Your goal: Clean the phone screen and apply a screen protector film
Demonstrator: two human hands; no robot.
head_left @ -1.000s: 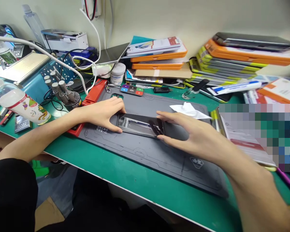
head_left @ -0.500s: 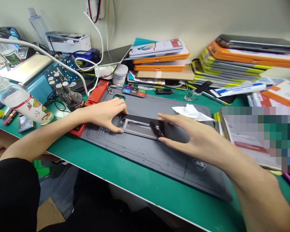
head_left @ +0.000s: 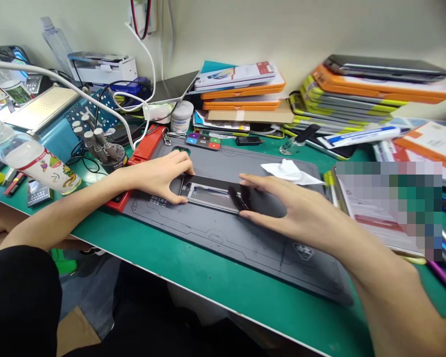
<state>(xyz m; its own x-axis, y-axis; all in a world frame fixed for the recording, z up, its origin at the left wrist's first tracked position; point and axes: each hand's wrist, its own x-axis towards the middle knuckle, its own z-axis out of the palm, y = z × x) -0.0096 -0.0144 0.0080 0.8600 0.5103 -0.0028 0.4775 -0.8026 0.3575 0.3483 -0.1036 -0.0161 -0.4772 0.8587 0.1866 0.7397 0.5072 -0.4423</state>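
A smartphone (head_left: 211, 195) with a dark glossy face and bright reflections lies lengthwise on a grey work mat (head_left: 215, 225). My left hand (head_left: 161, 177) holds its left end, with the thumb along the near edge and the fingers on the far side. At the other end, my right hand (head_left: 282, 203) grips between thumb and fingers, the thumb at the near edge and fingertips at the far edge. Dark reflections of the right fingers show on the glass. The hands partly cover both ends of the phone.
A red holder (head_left: 148, 146) stands at the mat's left end, near a rack of grey-handled screwdrivers (head_left: 100, 144). Crumpled white tissue (head_left: 290, 171) lies on the mat's far right. Orange boxes (head_left: 241, 92) and a drink bottle (head_left: 40, 161) stand around. White cable (head_left: 107, 101) arches over the left side.
The view has shifted slightly, so everything sits a little further left. Both hands keep their hold on the phone, which stays in place on the mat.
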